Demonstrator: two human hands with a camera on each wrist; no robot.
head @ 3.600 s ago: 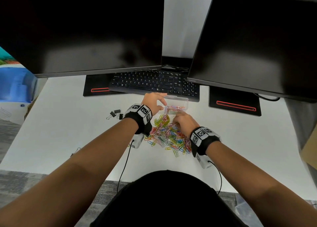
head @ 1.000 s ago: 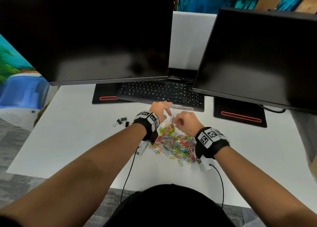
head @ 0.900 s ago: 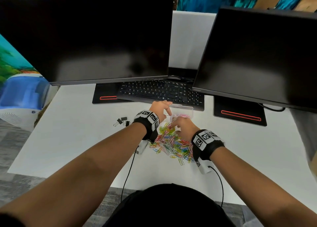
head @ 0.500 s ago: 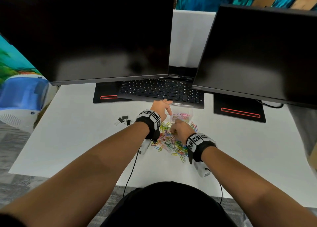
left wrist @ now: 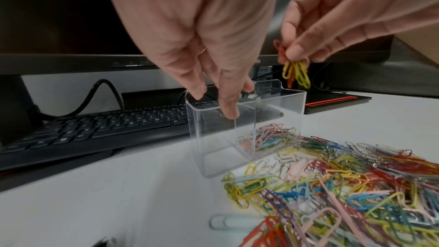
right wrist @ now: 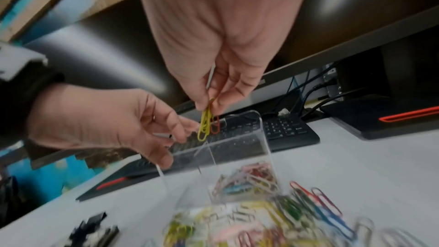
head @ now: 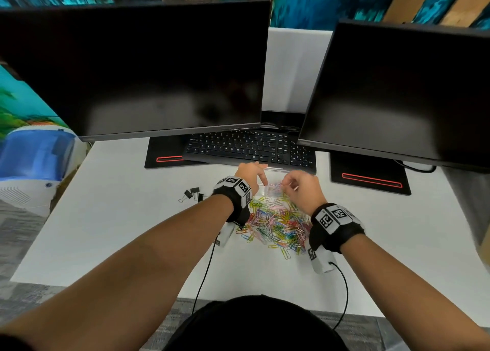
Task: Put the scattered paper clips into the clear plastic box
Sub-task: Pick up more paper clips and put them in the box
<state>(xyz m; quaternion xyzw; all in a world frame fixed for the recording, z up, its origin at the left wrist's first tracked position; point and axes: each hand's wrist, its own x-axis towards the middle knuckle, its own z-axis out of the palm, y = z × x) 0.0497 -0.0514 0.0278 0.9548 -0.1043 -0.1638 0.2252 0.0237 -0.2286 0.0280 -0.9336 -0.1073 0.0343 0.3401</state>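
Right hand (left wrist: 344,16) pinches yellow and red paper clips (left wrist: 297,74) over clear plastic box (left wrist: 218,147); left hand (left wrist: 190,35) grips its rim. Few inside; multicoloured heap (left wrist: 344,194) at its 6 o'clock not yet boxed.

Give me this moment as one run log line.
left hand: grips clear plastic box rim | right hand: pinches yellow and red clips above it | inside box: few clips | pile: on desk

Two monitors (head: 138,69), one keyboard (head: 249,149), one clear box (left wrist: 244,129), three binder clips (head: 192,193), paper clips (head: 275,223): dozens.

White desk (head: 106,218), 2 monitors (head: 145,72), perhaps carpet (head: 18,244)
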